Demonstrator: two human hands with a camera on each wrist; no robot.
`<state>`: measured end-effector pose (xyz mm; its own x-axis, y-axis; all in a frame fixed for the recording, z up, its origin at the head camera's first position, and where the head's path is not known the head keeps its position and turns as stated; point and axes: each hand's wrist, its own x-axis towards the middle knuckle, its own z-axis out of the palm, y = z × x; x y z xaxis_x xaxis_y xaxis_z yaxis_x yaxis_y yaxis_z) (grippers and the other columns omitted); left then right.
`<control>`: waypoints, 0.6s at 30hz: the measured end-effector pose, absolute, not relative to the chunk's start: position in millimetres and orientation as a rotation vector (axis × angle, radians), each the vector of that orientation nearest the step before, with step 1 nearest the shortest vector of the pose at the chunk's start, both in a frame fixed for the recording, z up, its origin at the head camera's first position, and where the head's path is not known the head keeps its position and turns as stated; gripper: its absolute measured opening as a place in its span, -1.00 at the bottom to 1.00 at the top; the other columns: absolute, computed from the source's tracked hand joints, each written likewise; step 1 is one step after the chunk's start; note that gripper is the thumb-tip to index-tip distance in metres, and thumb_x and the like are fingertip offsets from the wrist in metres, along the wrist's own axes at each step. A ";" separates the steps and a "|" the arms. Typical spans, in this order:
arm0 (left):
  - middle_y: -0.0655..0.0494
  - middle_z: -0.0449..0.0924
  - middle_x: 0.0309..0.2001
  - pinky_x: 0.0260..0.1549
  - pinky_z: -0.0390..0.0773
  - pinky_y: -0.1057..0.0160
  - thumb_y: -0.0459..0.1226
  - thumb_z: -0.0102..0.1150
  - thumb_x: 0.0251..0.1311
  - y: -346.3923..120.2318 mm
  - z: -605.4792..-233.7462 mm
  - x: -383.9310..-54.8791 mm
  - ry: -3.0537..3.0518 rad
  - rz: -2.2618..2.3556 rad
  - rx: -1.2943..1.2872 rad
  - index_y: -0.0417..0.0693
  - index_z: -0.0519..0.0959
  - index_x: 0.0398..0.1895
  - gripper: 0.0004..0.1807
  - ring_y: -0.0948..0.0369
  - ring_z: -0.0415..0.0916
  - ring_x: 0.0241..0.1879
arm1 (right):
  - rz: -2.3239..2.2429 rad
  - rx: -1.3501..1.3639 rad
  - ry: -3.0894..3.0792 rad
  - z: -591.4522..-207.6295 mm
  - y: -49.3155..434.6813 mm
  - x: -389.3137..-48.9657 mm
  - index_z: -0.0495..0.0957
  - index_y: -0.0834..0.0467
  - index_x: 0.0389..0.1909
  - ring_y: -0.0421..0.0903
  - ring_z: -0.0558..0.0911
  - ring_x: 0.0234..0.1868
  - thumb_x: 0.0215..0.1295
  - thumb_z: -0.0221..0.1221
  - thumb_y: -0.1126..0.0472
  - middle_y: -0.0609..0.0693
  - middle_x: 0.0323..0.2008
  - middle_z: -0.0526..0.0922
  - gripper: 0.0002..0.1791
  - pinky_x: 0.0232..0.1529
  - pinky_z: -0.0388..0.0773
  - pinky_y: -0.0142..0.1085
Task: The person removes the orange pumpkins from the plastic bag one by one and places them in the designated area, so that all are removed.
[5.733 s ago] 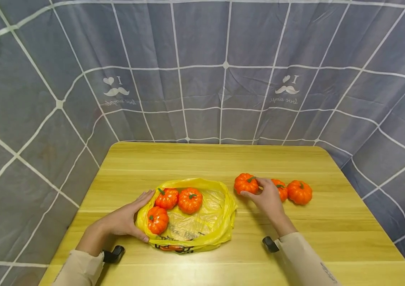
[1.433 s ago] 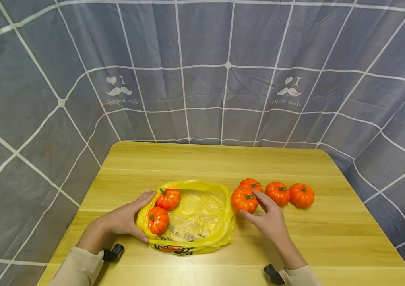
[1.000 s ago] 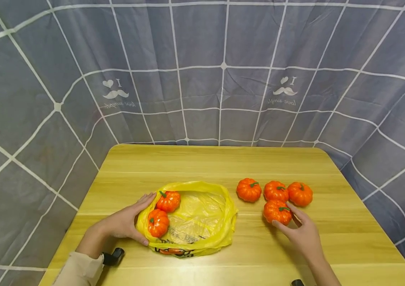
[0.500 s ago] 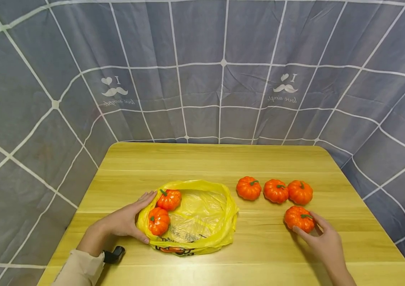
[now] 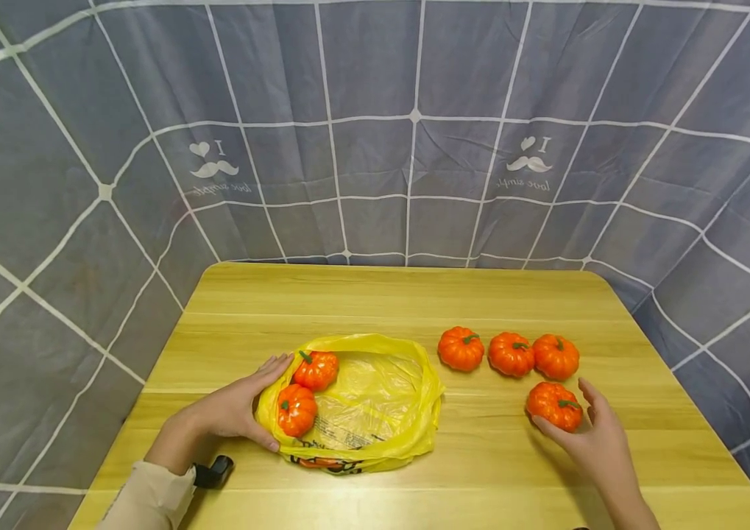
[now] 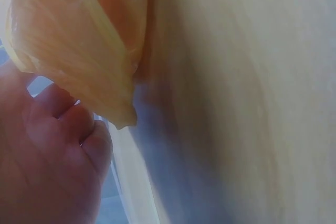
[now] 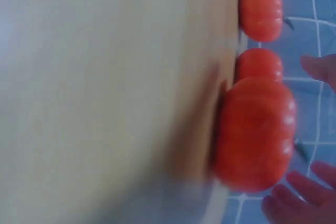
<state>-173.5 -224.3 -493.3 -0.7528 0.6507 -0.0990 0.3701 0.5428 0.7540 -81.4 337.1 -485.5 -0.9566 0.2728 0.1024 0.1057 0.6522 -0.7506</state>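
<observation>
In the head view, a yellow plastic bag (image 5: 375, 412) lies open on the table with two small orange pumpkins, one at the back (image 5: 317, 370) and one in front (image 5: 296, 410), at its left end. My left hand (image 5: 235, 408) holds that end, thumb in front and fingers behind; the left wrist view shows the bag's film (image 6: 68, 40) against the fingers. My right hand (image 5: 596, 434) is spread around another small pumpkin (image 5: 552, 405) on the table, with a gap between the index fingertip and the pumpkin. The right wrist view shows this pumpkin (image 7: 256, 135) between the parted fingers.
Behind the right hand, three more pumpkins stand in a row: left (image 5: 460, 349), middle (image 5: 510, 354) and right (image 5: 556, 356). The wooden table (image 5: 375, 302) ends at a grey curtain (image 5: 375, 162) with white lines on the back and both sides.
Earlier the bag held three pumpkins. My right hand has brought one out, carried it right and set it in front of the row, then loosened its fingers. My left hand has stayed at the bag.
</observation>
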 end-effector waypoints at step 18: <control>-0.12 -0.27 0.62 0.37 -0.17 -0.35 0.13 0.67 -0.30 -223.3 -492.1 -174.6 2.420 1.040 0.826 -0.12 -0.16 0.64 0.52 -0.21 -0.39 0.55 | 1.085 0.085 -2.564 -465.6 266.6 -107.5 0.27 0.28 0.44 0.35 0.38 0.29 -0.18 0.65 0.04 0.33 0.32 0.38 0.15 0.15 0.33 0.36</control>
<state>-174.6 -223.3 -492.1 -0.7555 0.6461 -0.1086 0.3660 0.5537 0.7480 -107.5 266.6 -465.6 -0.9355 0.0815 0.3437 -0.1899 0.7045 -0.6838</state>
